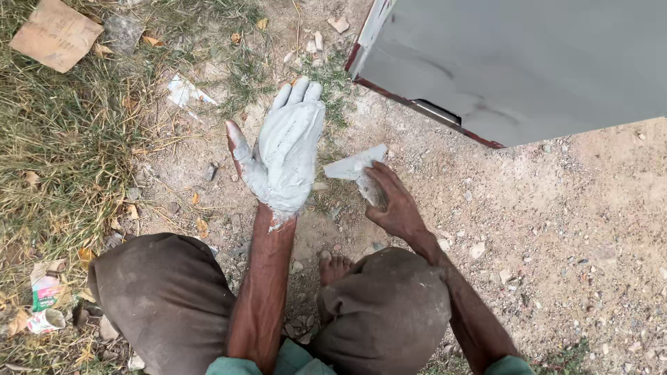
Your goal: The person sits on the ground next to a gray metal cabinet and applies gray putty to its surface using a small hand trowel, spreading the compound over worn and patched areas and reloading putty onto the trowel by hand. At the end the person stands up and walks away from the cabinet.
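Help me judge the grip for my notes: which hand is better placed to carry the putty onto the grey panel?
Right. The right hand already holds the putty-coated scraper close to the grey panel; the left hand is spread open, coated in putty, farther away.

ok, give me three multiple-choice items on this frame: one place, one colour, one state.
1. Where is the grey metal panel?
A. upper right
B. lower left
C. under the knees

2. What colour is the coating on the left hand?
A. red
B. pale grey
C. black

3. What is the state of the right hand?
A. empty and flat on the ground
B. behind the back
C. gripping a putty-smeared scraper

Answers:
1 A, the panel fills the upper right corner above the dirt.
2 B, pale grey paste covers the palm and fingers, spread open.
3 C, its fingers close on the flat blade beside the left hand.
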